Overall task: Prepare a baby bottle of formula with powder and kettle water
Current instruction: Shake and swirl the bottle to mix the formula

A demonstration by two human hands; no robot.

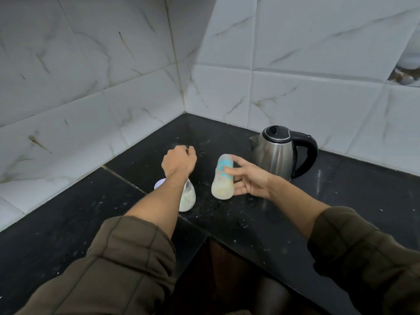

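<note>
So the right hand (250, 180) has the frosted plastic baby bottle with blue and orange print (222, 178) pinched between thumb and fingers. It's leaning a bit, base on or just above the black speckled stone desk (284, 223), not far from the back corner. My guess is that's to steady it for filling. The shiny steel kettle with black handle and lid (279, 153) sits just beside it along the desk's back edge, lid down, so water's an easy reach. The left hand (179, 160) is curled up nearer the corner, can't tell if anything's in it. Under that forearm is a small glass jar of whitish powder (189, 198), with a white round lid (160, 184) right by it
</note>
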